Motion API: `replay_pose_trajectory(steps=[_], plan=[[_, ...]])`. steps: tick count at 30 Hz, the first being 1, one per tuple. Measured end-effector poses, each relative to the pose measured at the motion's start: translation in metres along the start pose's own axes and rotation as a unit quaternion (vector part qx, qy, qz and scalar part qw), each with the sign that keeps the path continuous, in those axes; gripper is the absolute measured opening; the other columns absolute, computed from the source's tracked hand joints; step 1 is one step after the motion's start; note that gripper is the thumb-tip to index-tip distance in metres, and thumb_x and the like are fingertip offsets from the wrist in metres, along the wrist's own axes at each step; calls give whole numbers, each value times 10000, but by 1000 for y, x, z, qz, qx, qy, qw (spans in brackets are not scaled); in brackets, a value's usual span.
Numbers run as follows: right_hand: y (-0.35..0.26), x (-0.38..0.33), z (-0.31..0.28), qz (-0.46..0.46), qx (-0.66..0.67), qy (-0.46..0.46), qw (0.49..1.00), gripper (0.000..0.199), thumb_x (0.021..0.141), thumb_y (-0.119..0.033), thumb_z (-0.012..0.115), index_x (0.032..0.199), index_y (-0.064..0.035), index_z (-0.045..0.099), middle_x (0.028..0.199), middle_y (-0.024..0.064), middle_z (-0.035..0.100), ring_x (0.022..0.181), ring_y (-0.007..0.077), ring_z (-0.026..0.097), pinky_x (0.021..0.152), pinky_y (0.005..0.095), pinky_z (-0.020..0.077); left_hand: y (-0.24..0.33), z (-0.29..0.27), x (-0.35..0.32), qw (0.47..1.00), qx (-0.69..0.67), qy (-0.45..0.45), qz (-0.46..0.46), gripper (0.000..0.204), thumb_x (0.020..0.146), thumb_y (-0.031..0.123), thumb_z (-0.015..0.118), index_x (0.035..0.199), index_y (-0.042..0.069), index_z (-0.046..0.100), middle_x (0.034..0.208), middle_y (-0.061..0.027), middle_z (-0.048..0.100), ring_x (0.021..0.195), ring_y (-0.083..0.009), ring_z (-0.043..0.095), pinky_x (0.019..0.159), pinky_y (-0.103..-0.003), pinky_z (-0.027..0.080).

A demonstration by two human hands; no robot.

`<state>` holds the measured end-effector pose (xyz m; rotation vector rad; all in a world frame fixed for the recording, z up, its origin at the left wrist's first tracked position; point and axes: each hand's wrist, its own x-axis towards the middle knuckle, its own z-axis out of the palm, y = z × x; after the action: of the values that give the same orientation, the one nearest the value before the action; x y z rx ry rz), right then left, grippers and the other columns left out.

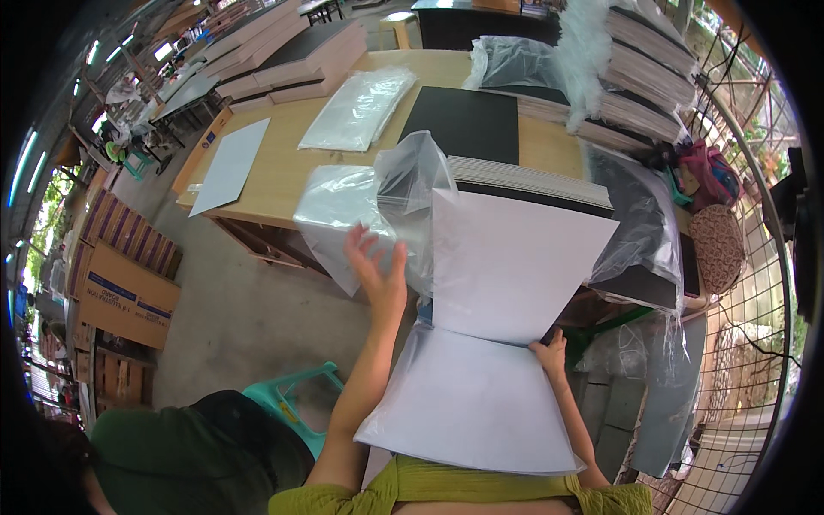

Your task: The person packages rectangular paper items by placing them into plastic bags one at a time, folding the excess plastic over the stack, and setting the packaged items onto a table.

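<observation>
A white board stack (pixel 481 399) in a clear plastic sleeve rests against my lap, tilted up toward the table. My right hand (pixel 554 352) grips its far right corner, thumb on top. Just beyond, a large white board (pixel 519 257) slopes from the table edge, in front of a pile of boards (pixel 532 182) with pale edges. My left hand (pixel 378 275) is raised with fingers spread, close to a crumpled clear plastic bag (pixel 416 184) and a stack of plastic sleeves (pixel 339 202) overhanging the table edge. Whether its fingertips touch the plastic, I cannot tell.
On the wooden table (pixel 279 172) lie a black board (pixel 463 120), more plastic sleeves (pixel 360 107) and a pale sheet (pixel 232 167). Tall wrapped board stacks (pixel 639 73) stand at the far right. A green stool (pixel 296 399) and another person (pixel 189 446) are at left; wire mesh (pixel 738 360) borders the right.
</observation>
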<state>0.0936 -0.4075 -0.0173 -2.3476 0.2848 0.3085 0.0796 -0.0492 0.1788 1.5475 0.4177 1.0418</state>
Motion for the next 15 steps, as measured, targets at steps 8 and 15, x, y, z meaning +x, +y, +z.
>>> replay_pose_trajectory(steps=[8, 15], plan=[[-8, 5, -92, -79, 62, -86, 991, 501, 670, -253, 783, 1054, 17, 609, 619, 47, 557, 553, 128, 550, 516, 288, 448, 67, 12, 84, 982, 75, -120, 122, 334, 709, -79, 657, 1021, 37, 680, 951, -67, 627, 733, -145, 597, 635, -232, 489], [-81, -57, -226, -142, -46, -193, 970, 343, 698, -137, 747, 998, -18, 632, 582, 54, 612, 498, 106, 572, 465, 276, 436, -105, -225, -11, 801, 551, -226, 54, 153, 725, 62, 640, 866, 64, 700, 882, -127, 618, 791, -342, 598, 703, -437, 467]])
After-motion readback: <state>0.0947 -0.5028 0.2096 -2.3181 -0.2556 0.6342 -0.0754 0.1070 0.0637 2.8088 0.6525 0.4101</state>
